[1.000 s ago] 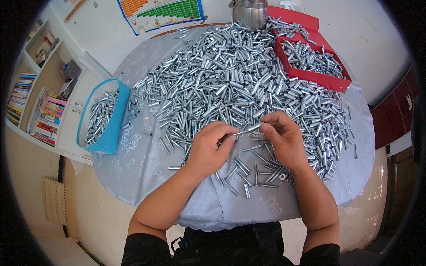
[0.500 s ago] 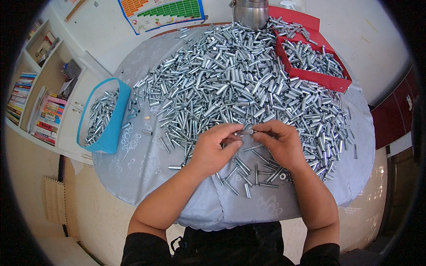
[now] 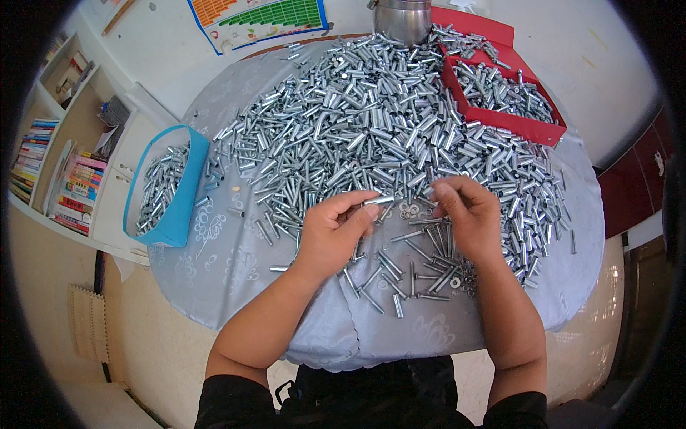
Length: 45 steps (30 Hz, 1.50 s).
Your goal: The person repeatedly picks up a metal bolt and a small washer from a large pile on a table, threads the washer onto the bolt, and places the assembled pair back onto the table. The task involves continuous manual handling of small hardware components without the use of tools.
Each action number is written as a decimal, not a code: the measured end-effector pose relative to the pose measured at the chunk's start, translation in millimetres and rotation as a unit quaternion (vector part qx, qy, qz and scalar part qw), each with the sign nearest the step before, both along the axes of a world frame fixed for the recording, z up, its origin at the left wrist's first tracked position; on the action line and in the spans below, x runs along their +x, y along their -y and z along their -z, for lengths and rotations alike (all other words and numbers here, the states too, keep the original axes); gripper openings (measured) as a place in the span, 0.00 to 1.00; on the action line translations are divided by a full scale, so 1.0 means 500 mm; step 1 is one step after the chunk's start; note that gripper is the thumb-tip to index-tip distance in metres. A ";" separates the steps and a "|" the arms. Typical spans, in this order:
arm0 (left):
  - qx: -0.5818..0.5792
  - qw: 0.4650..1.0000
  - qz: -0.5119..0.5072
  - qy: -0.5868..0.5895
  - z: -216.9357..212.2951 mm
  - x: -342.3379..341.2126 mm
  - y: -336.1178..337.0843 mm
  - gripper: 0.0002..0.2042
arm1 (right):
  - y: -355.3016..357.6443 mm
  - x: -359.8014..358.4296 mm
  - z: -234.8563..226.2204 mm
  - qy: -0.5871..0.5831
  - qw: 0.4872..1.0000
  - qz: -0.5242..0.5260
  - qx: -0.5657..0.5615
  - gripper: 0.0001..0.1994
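My left hand (image 3: 336, 229) pinches a shiny metal sleeve (image 3: 379, 201) between thumb and fingers, held level over the table. A short way to the right, my right hand (image 3: 471, 218) is closed, thumb against the fingers; whatever it may hold is too small to make out. Both hands are at the near edge of a big heap of metal sleeves and bolts (image 3: 357, 136). Between them lie small washers (image 3: 409, 210). Several loose bolts (image 3: 389, 266) and one sleeve (image 3: 399, 307) rest on the grey cloth nearer to me.
A blue bin (image 3: 187, 193) of metal pieces stands at the left. The red box (image 3: 514, 129) at the back right holds more, beside a steel pot (image 3: 402, 21). A patterned cloth (image 3: 250, 314) covers the round table. Bookshelves (image 3: 68, 143) are on the far left.
My hands have moved apart from where they met over the heap. The sleeve is in my left hand, while my right hand has shifted right and slightly up.
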<state>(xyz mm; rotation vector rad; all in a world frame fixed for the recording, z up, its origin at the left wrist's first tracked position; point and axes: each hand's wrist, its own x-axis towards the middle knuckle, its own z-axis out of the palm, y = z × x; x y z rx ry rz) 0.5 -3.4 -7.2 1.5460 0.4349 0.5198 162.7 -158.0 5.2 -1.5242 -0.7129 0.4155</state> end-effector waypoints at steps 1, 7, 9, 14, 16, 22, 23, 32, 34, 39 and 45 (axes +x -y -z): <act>-0.001 1.000 -0.003 -0.003 0.003 -0.001 -0.003 0.11 | 0.002 0.008 0.006 0.016 1.000 0.017 0.007 0.07; 0.170 0.985 -0.013 -0.005 -0.002 -0.002 0.004 0.11 | 0.004 0.008 0.009 0.123 0.990 0.038 -0.054 0.06; 0.198 0.980 -0.017 -0.012 -0.003 -0.003 0.003 0.10 | 0.004 0.010 0.007 0.215 0.974 0.029 -0.068 0.05; 0.185 0.982 -0.024 -0.034 -0.008 -0.004 0.002 0.09 | 0.003 0.010 0.004 0.286 0.949 0.010 -0.132 0.05; 0.154 0.987 -0.016 -0.033 -0.005 -0.004 0.003 0.08 | 0.003 0.013 0.008 0.307 0.942 0.011 -0.131 0.05; 0.230 0.973 -0.025 -0.021 -0.015 -0.006 0.011 0.09 | 0.007 0.028 0.019 0.410 0.900 -0.026 -0.144 0.04; 0.244 0.969 -0.029 -0.013 -0.015 -0.006 0.013 0.09 | 0.008 0.028 0.019 0.420 0.893 -0.035 -0.159 0.04; 0.170 0.985 0.007 -0.028 -0.008 -0.002 0.011 0.09 | 0.011 0.036 0.018 0.429 0.872 -0.086 -0.220 0.05; 0.098 0.995 0.017 -0.020 -0.001 -0.003 0.007 0.09 | 0.010 0.035 0.019 0.426 0.873 -0.088 -0.222 0.04; 0.010 0.999 0.038 -0.006 -0.005 0.001 0.006 0.10 | 0.012 0.034 0.011 0.423 0.873 -0.091 -0.227 0.03; -0.005 0.999 0.034 -0.004 0.007 0.002 -0.002 0.11 | 0.016 0.037 0.008 0.413 0.875 -0.110 -0.227 0.04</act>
